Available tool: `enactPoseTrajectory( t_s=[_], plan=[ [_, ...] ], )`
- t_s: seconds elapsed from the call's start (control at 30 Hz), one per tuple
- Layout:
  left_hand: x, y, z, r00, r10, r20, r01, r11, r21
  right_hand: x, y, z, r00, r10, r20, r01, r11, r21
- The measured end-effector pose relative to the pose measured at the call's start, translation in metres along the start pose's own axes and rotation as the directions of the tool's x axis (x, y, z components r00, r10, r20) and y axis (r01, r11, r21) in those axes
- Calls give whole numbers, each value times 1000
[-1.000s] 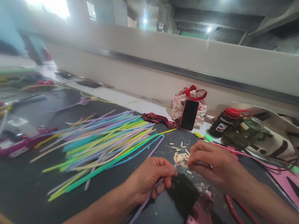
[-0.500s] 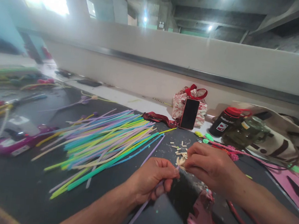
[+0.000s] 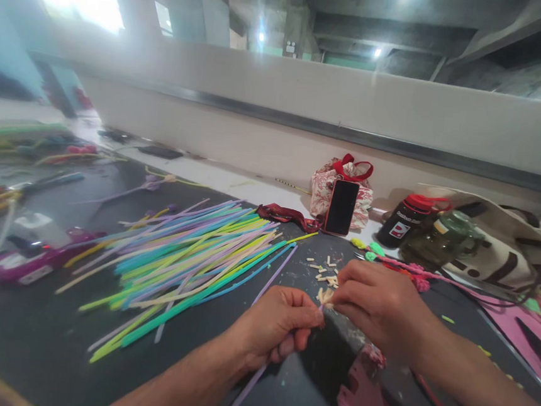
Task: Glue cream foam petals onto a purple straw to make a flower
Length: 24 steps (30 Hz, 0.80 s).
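Note:
My left hand [image 3: 276,327] is closed round a thin lilac stick [image 3: 244,393] that runs down toward me. At the stick's top sits a small cream-coloured tuft [image 3: 325,295], and my right hand [image 3: 375,304] pinches it with fingers pressed together. Both hands meet above the dark table [image 3: 50,335]. Small cream cut bits [image 3: 324,271] lie just beyond my fingers. A large fan of pastel sticks [image 3: 190,256] in green, blue, yellow and lilac is spread to the left.
A pink glue gun [image 3: 362,397] lies under my right forearm. A phone [image 3: 341,207] leans on a patterned bag [image 3: 321,191] at the back. A red-capped dark bottle [image 3: 406,220], a green jar [image 3: 444,240] and a striped bag [image 3: 507,249] lie right. A purple tool [image 3: 28,264] lies left.
My right hand has shifted slightly left and closer onto the tuft at the stick's tip. My left hand keeps its hold, nearly still.

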<state>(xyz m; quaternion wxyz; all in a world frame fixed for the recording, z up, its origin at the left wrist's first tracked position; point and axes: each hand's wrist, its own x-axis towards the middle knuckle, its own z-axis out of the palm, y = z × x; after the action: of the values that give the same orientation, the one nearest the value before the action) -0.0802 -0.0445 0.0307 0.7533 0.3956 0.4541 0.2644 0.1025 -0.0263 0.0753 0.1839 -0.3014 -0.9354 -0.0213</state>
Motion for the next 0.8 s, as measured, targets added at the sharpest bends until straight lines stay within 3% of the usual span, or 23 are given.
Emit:
enactPoseTrajectory(
  t_s=[0.8],
  plan=[
    [3,-3,-3,998,48,44,-44,994,-96,-4,-2,4,993,9,-119,-17,998,-63]
  ],
)
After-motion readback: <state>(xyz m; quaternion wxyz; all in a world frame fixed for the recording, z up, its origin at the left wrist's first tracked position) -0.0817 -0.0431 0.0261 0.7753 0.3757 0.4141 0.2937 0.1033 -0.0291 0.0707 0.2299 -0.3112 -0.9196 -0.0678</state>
